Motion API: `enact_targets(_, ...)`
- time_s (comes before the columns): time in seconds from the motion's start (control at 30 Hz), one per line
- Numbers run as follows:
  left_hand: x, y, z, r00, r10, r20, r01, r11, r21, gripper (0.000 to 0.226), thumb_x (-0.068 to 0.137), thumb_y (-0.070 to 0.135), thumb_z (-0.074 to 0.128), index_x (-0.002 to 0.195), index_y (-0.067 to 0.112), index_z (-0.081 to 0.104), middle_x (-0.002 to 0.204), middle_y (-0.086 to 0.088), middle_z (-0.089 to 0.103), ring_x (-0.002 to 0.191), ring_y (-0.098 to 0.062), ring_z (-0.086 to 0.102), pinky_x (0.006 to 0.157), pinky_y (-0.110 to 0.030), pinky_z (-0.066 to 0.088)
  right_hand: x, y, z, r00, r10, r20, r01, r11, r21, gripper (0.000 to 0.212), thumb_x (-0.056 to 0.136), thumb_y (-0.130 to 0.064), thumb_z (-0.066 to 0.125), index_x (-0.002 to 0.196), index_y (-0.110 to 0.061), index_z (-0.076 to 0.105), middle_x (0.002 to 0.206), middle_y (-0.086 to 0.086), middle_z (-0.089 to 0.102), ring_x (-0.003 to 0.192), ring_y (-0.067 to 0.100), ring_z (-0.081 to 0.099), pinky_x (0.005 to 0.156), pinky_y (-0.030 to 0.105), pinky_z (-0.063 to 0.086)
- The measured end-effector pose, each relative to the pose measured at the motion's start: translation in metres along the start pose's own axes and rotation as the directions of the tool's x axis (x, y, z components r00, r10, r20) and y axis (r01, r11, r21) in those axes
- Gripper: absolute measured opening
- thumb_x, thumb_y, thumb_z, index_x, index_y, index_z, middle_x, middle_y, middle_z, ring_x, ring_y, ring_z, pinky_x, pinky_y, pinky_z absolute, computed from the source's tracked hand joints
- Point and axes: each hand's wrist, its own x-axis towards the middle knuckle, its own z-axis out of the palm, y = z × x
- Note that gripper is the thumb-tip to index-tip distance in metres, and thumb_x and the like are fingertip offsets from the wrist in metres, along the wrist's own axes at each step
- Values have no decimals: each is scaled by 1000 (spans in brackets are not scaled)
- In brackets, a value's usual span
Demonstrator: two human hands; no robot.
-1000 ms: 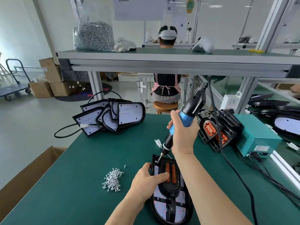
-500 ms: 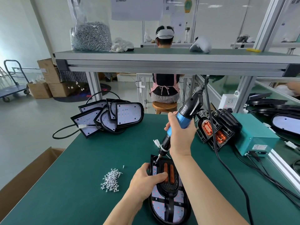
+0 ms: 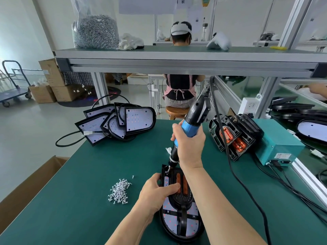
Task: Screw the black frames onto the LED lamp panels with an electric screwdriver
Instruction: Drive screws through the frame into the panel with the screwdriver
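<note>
Item, lower centre of frame: black frame (image 3: 181, 198) seated on LED lamp panel (image 3: 193, 225), on desk (image 3: 85, 213). Left hand (image 3: 157, 191) grips its left edge. Right hand (image 3: 190, 147) wraps the electric screwdriver (image 3: 190, 127), bit at the top-left corner. Advised: bit square to screw, steady pressure, panel pinned.

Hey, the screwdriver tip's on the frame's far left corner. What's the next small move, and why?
Probably press down and run the electric screwdriver to fasten that corner. Its bit sits at the far left corner of the black frame, the right hand grips the tool, and the left hand braces the frame on the LED lamp panel.
</note>
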Motion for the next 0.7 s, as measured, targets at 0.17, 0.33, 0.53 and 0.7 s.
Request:
enact_targets(0.17,-4,3,1,999,-20,-39,21,1000,20,66,57,47,84,113,19,63,104,4,77,97,-20,74,96,-48,56,-8,-7,8,981,-6,196,10,1000,-22,15,79,-11,70,90,-13,62,64,-6,58,54,15,53,54,25,49)
enact_targets(0.33,-6,7,1,1000,-9,-8,9,1000,10,57,57,45,82,106,23,65,92,10,78,86,-11,75,90,-38,59,-8,-17,6,967,36,253,-42,999,18,19,79,-15,75,96,-22,71,66,-4,60,56,15,54,56,28,51)
enact_targets(0.53,-4,7,0,1000,-17,-11,17,1000,-4,62,53,46,84,107,21,66,94,6,79,89,-16,76,93,-43,58,-1,-26,-13,985,104,137,-123,983,139,20,78,-14,74,97,-15,66,75,7,59,59,19,54,59,25,50)
enact_targets(0.7,-5,8,0,1000,-28,-12,28,999,-20,59,58,41,85,109,20,64,94,4,79,87,-18,77,93,-45,58,13,-44,-30,989,96,110,-119,965,234,17,84,-16,71,99,-12,64,69,1,61,58,16,53,59,21,49)
